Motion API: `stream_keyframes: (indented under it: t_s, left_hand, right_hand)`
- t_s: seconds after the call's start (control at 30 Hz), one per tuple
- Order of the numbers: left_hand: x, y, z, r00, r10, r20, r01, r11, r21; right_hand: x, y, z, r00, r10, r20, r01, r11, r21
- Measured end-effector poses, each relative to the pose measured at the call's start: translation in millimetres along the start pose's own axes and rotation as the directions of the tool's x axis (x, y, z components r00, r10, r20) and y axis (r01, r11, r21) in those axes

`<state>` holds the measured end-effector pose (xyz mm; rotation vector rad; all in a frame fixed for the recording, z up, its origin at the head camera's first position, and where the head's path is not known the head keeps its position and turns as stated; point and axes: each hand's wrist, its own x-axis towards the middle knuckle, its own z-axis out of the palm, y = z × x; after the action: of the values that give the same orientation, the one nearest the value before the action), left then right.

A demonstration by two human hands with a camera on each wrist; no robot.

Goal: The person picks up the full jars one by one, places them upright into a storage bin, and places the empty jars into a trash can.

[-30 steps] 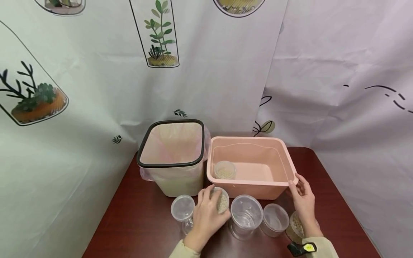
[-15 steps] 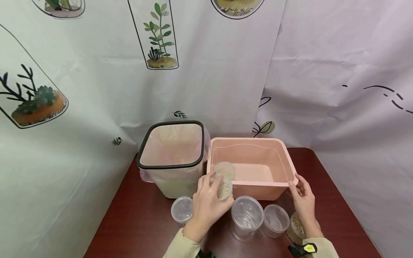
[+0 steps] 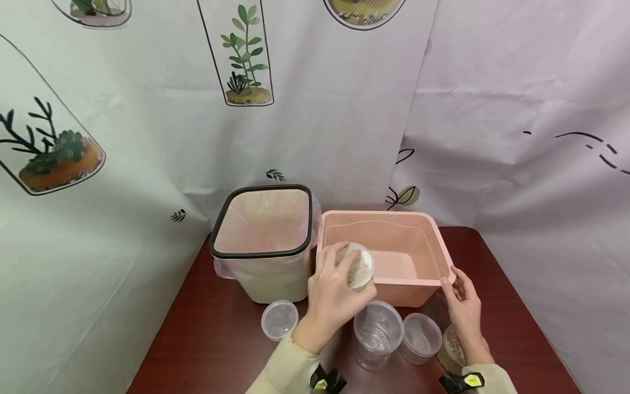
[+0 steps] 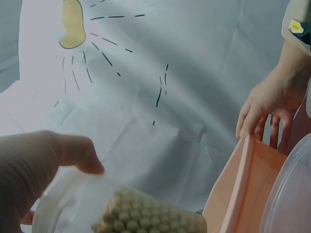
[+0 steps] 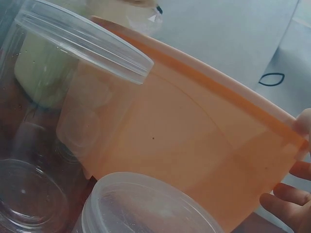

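Observation:
My left hand grips a clear lidded plastic jar holding pale round pellets, tilted above the near rim of the pink plastic bin. In the left wrist view, the pellets show packed at one end of that jar and the thumb lies along its side. My right hand pinches the bin's near right corner, with fingertips visible in the right wrist view. The jar seen earlier inside the bin is now hidden behind my left hand.
In front of the bin stand a tall clear jar, a low clear jar and a jar of tan pellets, partly under my right wrist. Another clear jar stands left. A lined trash can adjoins the bin's left side.
My left hand has lifted the jar of pellets off the table and carried it up and right over the bin's near edge. My right hand stays on the bin's corner.

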<state>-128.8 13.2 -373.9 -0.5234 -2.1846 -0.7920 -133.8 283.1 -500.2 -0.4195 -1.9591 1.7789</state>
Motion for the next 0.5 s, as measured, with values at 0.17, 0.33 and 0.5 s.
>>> stream_keyframes:
  t_s: [0.17,0.33,0.5]
  left_hand:
    - [15.5,2.0,14.1,0.999,0.039,-0.031,-0.040,0.999,-0.031]
    - [24.5,-0.2,29.2,0.999,0.029,-0.040,-0.031,0.998,-0.062]
    - [28.8,-6.2,46.9,0.999,0.026,-0.035,-0.030,0.992,-0.123]
  right_hand:
    - [1.5,4.8,-0.6,0.998,-0.059,0.021,0.059,0.998,-0.024]
    - [3.1,10.3,-0.7,0.996,-0.086,0.028,0.087,0.995,-0.046]
    - [1.2,2.6,-1.0,1.000,-0.029,0.009,0.029,0.999,-0.031]
